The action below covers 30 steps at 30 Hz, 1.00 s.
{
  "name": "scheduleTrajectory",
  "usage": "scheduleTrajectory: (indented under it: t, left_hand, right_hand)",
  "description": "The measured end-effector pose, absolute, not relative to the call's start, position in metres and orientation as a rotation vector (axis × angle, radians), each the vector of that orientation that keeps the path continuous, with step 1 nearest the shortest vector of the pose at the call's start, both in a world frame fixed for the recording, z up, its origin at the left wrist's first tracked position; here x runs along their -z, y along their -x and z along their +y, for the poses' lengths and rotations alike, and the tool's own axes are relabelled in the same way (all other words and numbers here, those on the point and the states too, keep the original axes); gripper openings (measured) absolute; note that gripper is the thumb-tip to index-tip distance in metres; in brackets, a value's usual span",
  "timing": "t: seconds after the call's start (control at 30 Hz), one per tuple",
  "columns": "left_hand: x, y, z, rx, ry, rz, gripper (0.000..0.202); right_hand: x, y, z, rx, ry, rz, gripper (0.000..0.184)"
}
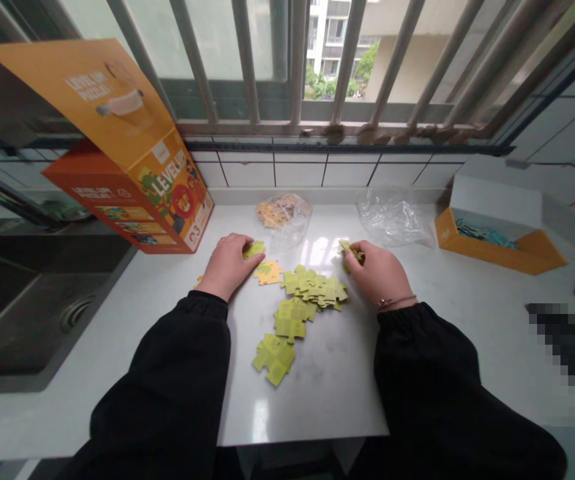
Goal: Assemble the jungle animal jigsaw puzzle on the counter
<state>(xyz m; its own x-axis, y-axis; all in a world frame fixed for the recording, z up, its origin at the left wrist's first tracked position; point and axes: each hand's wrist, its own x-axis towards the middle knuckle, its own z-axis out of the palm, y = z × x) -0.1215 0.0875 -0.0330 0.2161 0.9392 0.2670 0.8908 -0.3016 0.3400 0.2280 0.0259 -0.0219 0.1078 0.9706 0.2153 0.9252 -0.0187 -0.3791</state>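
The left hand (228,265) rests flat against a green puzzle piece (254,250); the right hand (374,273) pinches another piece (351,252) just above a loose pile (314,288) on the surface (317,400).

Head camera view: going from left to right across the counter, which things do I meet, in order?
Sink, puzzle box, left hand, puzzle pieces, right hand, open box.
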Motion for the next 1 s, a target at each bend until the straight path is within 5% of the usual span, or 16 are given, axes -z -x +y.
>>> scheduleTrajectory:
  t: [0.37,0.73,0.87,1.0]
  left_hand:
    - [0.028,0.12,0.08,-0.763,-2.336,1.847,0.024]
    - [0.038,0.142,0.096,-1.067,-1.806,2.13,0.028]
    - [0.041,0.145,0.098,-1.089,-1.784,2.128,0.019]
    - [0.035,0.141,0.093,-1.109,-1.996,2.078,0.017]
  right_hand:
    - [0.03,-0.255,0.036,-0.094,2.052,-1.534,0.036]
    - [0.046,-0.21,0.039,-0.915,1.529,-1.257,0.048]
    - [0.053,-0.205,0.042,-0.935,1.475,-1.317,0.038]
    - [0.05,-0.208,0.042,-0.842,1.516,-1.323,0.049]
